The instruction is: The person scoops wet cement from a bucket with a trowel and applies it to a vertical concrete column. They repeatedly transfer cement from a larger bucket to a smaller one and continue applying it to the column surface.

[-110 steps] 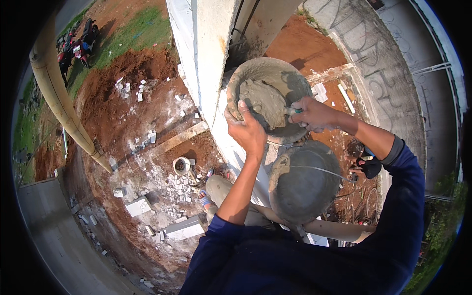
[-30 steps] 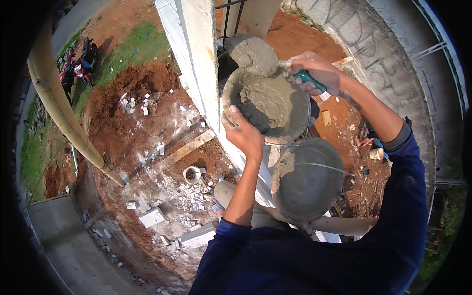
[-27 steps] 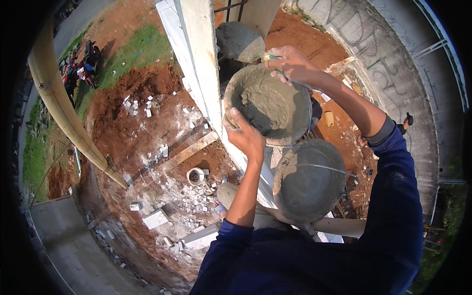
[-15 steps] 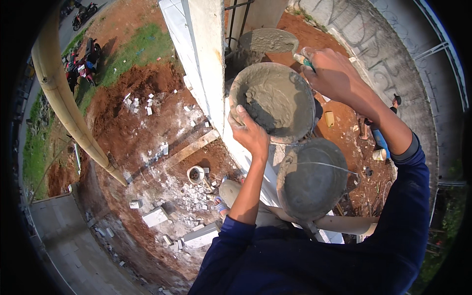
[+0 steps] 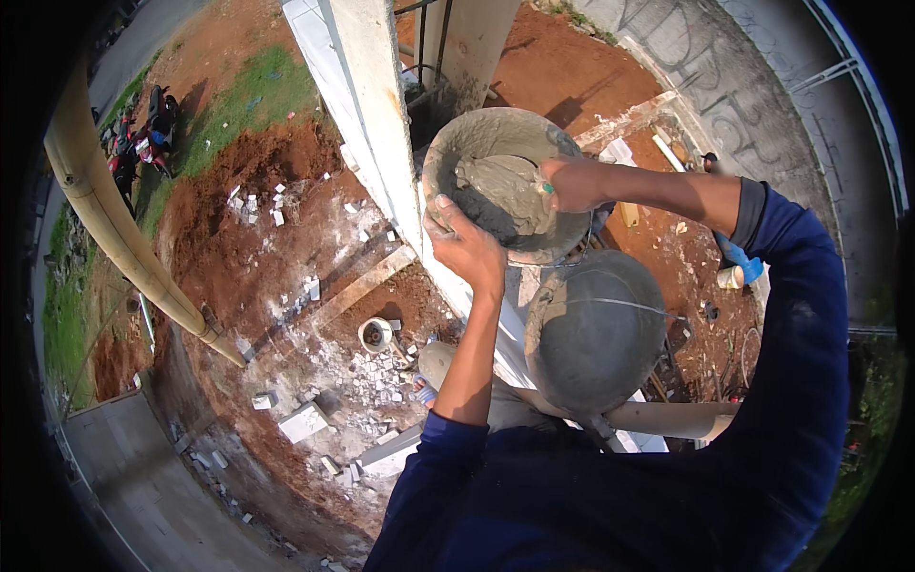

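Observation:
A round bowl point(image 5: 443, 172), its walls coated in grey, holds wet mortar point(image 5: 500, 195). My left hand point(image 5: 467, 250) grips its near left rim, with the thumb over the edge. Over the bowl's right side, my right hand point(image 5: 575, 184) is closed round the green handle point(image 5: 548, 189) of a trowel. The trowel's blade is down in the mortar and can hardly be told from it. Nearer to me, a dark round bucket point(image 5: 605, 329) with a thin wire handle stands below the bowl, grey residue on its inner wall.
A pale wall edge point(image 5: 367, 105) runs beside the bowl, next to a concrete column point(image 5: 467, 57) with rebar. A bamboo pole point(image 5: 124, 229) slants at the left. Far below lie red soil, broken white blocks point(image 5: 303, 421) and a white pail point(image 5: 376, 334). A pipe point(image 5: 667, 419) crosses near my body.
My right hand has come down from the bowl's far side, bringing the mortar-laden trowel into the bowl. The view has shifted slightly. My left hand keeps hold of the rim.

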